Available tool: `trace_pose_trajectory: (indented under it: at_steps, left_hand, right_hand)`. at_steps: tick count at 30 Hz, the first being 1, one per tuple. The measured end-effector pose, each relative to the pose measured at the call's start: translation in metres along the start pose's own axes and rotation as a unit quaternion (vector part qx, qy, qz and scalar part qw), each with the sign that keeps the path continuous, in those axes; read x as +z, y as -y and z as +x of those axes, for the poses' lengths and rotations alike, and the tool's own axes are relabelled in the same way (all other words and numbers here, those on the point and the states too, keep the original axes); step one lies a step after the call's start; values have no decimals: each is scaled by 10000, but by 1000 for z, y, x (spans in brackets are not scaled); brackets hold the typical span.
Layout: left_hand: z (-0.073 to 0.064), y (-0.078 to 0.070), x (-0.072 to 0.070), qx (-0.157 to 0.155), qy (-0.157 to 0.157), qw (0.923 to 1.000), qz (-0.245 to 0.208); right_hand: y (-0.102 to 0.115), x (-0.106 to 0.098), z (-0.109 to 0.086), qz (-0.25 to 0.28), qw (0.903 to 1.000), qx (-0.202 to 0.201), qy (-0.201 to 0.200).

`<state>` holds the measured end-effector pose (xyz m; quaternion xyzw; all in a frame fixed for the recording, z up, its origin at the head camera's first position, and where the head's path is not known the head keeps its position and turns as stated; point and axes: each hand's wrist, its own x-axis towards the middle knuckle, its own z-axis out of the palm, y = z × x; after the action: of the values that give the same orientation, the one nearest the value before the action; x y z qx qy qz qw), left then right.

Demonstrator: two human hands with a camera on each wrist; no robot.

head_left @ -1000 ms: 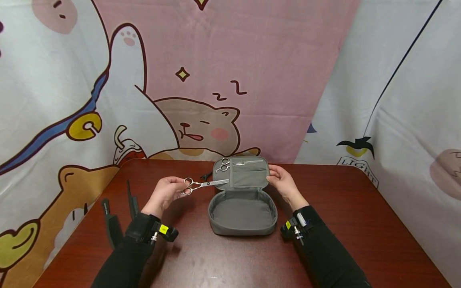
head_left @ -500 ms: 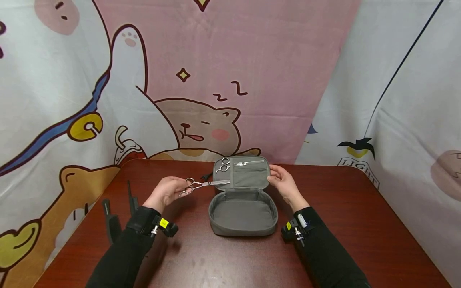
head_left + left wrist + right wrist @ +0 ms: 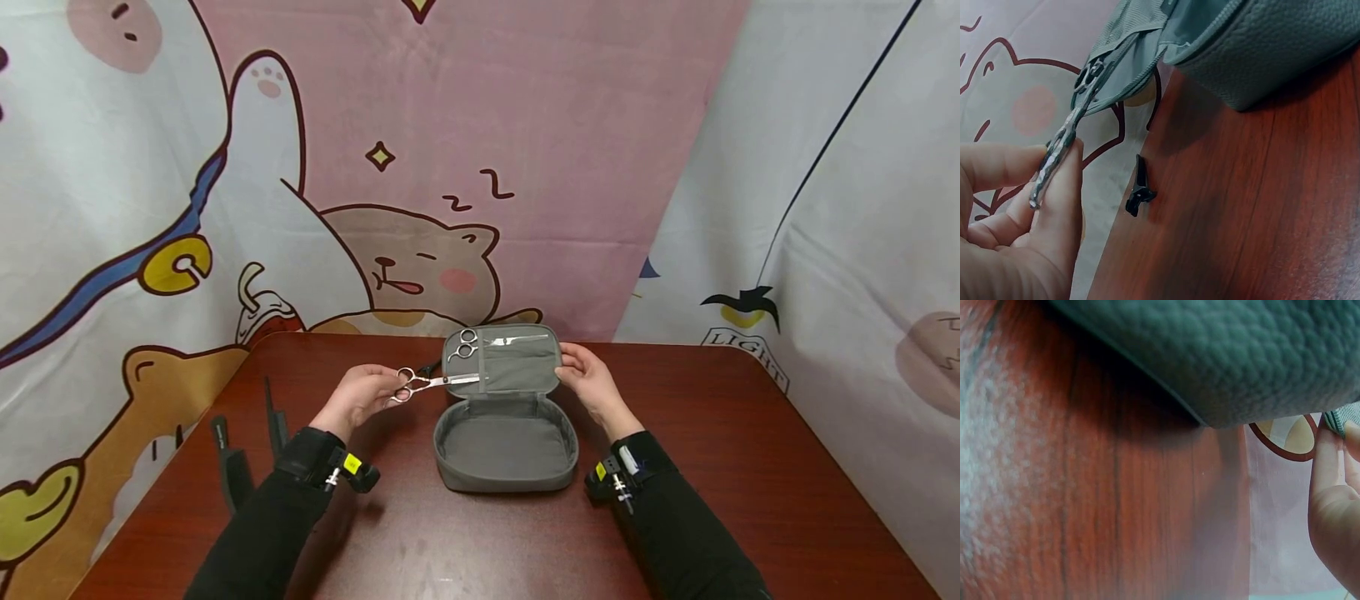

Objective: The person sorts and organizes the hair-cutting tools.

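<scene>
My left hand (image 3: 362,395) pinches silver scissors (image 3: 420,384) by the finger rings, between thumb and fingers. Their blades point right and reach into the mesh pocket on the raised lid (image 3: 517,367) of a grey zip case (image 3: 506,482). Higher on that lid, a second pair of scissors (image 3: 467,344) is tucked in with its rings sticking out to the left. At the lid's right edge, my right hand (image 3: 592,385) grips the rim between thumb and fingers. In the left wrist view the held scissors (image 3: 1060,150) appear nearly edge-on.
A small black clip (image 3: 1140,190) lies on the brown table (image 3: 480,550) behind the scissors, left of the lid. Two slim dark objects, one nearer (image 3: 236,471) and one farther (image 3: 275,421), are beside my left forearm. A patterned cloth (image 3: 570,167) hangs behind the table.
My left hand has moved slightly right and the scissors' rings have come closer to the lid, blades deeper at the pocket. The right hand keeps its place on the lid.
</scene>
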<state>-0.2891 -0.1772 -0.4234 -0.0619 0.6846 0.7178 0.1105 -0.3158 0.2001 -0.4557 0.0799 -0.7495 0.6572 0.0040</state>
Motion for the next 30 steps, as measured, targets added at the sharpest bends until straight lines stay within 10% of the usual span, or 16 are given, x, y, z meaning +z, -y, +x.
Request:
trace_pose_trajectory:
  at_steps: [17,30]
  left_hand:
    - [6,15,12,1351,-307,9878,710]
    - [5,20,28,2622,-792,9406,2005]
  right_hand:
    - [-1,2,1,-121,9999,-11,-78]
    - [0,4,1,-109,9997,-190,-119]
